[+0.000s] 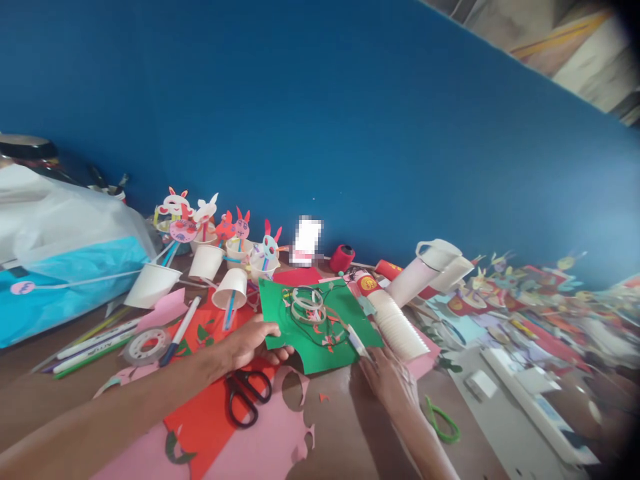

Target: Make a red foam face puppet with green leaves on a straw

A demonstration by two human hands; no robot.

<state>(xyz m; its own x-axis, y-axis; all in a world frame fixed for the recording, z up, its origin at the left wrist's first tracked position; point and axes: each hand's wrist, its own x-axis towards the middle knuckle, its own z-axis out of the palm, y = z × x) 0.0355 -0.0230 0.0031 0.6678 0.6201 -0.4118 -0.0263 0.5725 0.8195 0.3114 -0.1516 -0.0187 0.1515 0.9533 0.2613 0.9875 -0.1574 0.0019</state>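
My left hand (257, 343) grips a green paper sheet (310, 360) at its left edge, thumb on top and fingers below. At the sheet's near right edge, my right hand (393, 380) has its fingers closed on the paper, against the lower end of a slim white stick-like thing (356, 339). Clear tape rolls (307, 303), thin dark cords and small red scraps lie on the green sheet. Black-handled scissors (245, 400) rest below my left hand, their blades hidden. They lie across red paper (200, 427) and pink paper with cut-out holes (265, 440).
Paper cups (205, 262) with paper animal faces stand at the back left. Markers (95, 347) and a tape roll (147, 347) lie left. Stacked cups (400, 323) and a white jug (423, 270) are right. A green pipe cleaner (444, 421) lies beside my right forearm.
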